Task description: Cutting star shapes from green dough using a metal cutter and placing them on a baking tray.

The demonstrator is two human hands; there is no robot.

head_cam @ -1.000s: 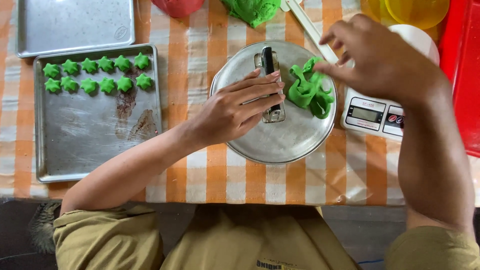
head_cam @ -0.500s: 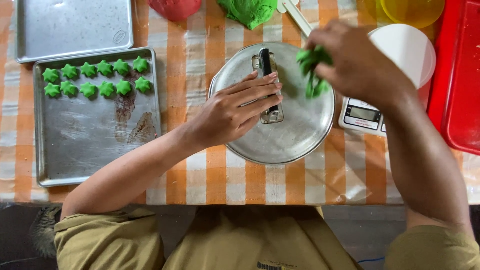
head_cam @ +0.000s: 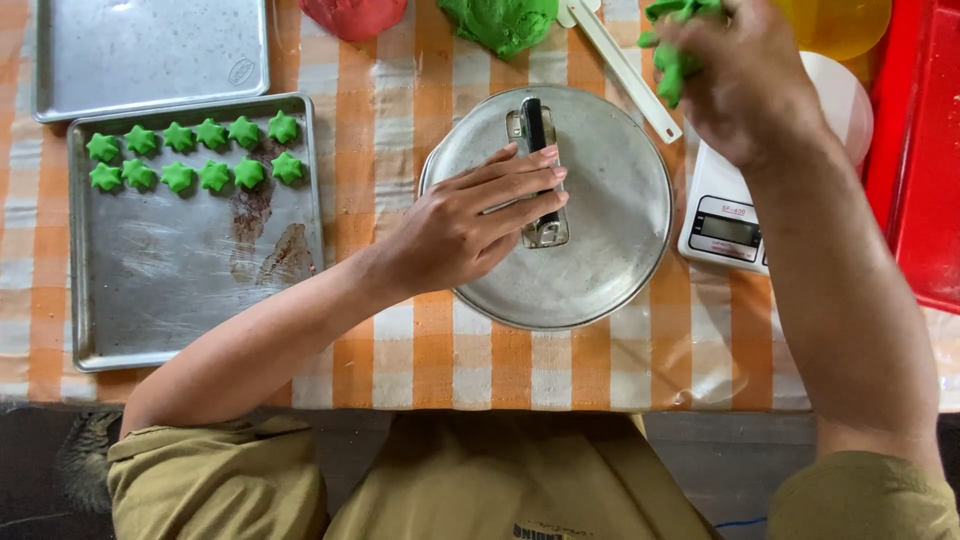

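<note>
A round metal lid [head_cam: 590,280] lies upside down on the orange-and-white checked cloth, its black handle [head_cam: 538,160] facing up. My left hand [head_cam: 470,225] rests flat on the lid, fingers lying across the handle. My right hand [head_cam: 745,85] is raised at the upper right, above a white kitchen scale [head_cam: 728,225], and is closed around a scrap of green dough [head_cam: 672,62]. A baking tray [head_cam: 170,290] at the left holds two rows of several green star-shaped dough pieces [head_cam: 195,155].
A second metal tray [head_cam: 150,55] lies at the top left. A red dough lump [head_cam: 355,15] and a green dough lump [head_cam: 500,22] sit at the top edge beside a white stick [head_cam: 620,65]. A red tray [head_cam: 920,160] and a yellow bowl [head_cam: 835,25] stand at the right.
My right hand has lifted the green dough scrap off the lid and carried it up and to the right, over the scale. My left hand has stayed on the lid.
</note>
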